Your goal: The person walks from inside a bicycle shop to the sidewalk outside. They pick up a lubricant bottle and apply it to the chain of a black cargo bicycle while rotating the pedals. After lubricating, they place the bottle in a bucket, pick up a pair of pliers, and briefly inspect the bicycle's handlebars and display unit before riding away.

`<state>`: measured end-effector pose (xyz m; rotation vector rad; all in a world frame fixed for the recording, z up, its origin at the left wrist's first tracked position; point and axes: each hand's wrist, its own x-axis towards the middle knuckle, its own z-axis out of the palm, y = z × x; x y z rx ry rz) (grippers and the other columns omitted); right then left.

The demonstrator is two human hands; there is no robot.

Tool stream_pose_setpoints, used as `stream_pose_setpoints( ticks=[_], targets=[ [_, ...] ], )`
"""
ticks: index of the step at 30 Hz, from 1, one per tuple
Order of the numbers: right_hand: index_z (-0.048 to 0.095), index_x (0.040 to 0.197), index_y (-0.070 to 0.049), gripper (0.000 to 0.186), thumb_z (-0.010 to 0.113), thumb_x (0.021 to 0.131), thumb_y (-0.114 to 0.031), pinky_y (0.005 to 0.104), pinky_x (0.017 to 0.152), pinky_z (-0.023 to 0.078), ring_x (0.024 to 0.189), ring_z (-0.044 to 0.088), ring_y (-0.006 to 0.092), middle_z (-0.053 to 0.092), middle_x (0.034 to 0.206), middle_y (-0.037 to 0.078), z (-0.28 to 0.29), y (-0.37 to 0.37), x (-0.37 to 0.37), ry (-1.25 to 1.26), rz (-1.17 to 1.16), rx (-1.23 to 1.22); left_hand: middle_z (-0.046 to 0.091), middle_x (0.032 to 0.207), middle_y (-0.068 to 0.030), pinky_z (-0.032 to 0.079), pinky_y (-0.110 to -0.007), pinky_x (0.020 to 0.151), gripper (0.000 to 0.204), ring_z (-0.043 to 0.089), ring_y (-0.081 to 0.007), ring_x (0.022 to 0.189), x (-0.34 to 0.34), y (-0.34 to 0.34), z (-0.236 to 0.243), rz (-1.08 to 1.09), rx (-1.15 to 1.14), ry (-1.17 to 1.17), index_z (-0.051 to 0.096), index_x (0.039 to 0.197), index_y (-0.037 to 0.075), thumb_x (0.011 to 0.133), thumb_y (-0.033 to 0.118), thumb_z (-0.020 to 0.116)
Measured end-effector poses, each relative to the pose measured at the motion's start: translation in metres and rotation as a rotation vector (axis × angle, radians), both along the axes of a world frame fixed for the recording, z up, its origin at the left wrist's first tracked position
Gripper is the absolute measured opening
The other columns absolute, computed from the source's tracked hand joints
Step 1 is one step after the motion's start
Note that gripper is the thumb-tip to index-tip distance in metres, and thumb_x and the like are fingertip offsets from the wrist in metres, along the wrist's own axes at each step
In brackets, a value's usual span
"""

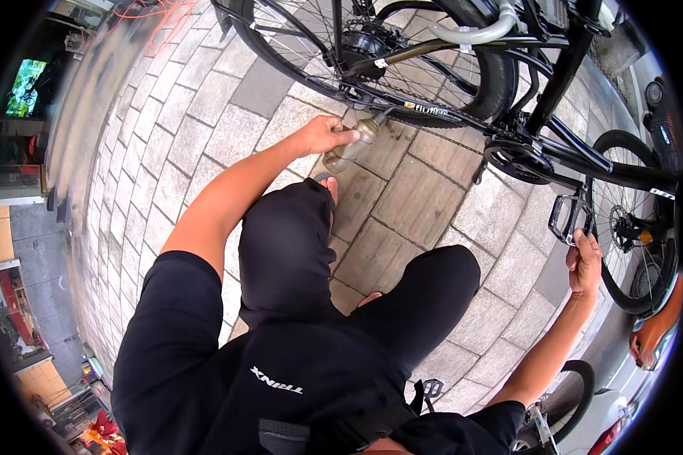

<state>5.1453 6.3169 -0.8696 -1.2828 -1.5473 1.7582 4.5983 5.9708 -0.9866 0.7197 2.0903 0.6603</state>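
a bottle (354,149) is gripped by the left hand (320,136), its nozzle (382,118) held beside the bike (560,76); the pedal (571,218) is grasped by the right hand (585,265). oiling seems underway; steady aim is called for.

The left hand (322,138) is holding a murky squeeze bottle (367,136), its dark nozzle (383,117) pointing up toward the black bicycle (550,98), close by the rear wheel (504,87)! Well across to the other side, the right hand (585,262) is touching the near edge of the black platform pedal (560,221), fingers curling in. Grey paving stones (224,95) are spreading underneath, and orange cord (163,21) is lying tangled at upper left.
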Motion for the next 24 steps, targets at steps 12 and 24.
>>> stream_pose_setpoints(
  ticks=[12,24],
  targets=[
    [0.07,0.109,0.004,0.048,0.074,0.087,-0.039,0.0381,0.072,0.057,0.077,0.072,0.0272,0.076,0.095,0.018,-0.154,-0.102,-0.227,-0.692,0.503,0.165,0.067,0.105,-0.0037,0.048,-0.029,0.087,0.033,0.058,-0.0112,0.094,0.008,-0.179,-0.037,0.607,0.605,-0.021,0.054,0.076,0.012,0.096,0.024,0.078],
    [0.071,0.077,0.005,0.036,0.069,0.074,-0.031,0.045,0.067,0.057,0.064,0.073,0.0336,0.068,0.063,0.021,-0.122,0.025,-0.008,-1.166,0.15,0.583,0.06,0.083,-0.0007,0.045,-0.03,0.071,0.037,0.053,-0.0108,0.078,-0.033,-0.248,-0.023,1.179,0.838,0.154,0.053,0.077,0.014,0.098,0.037,0.073]
  ],
)
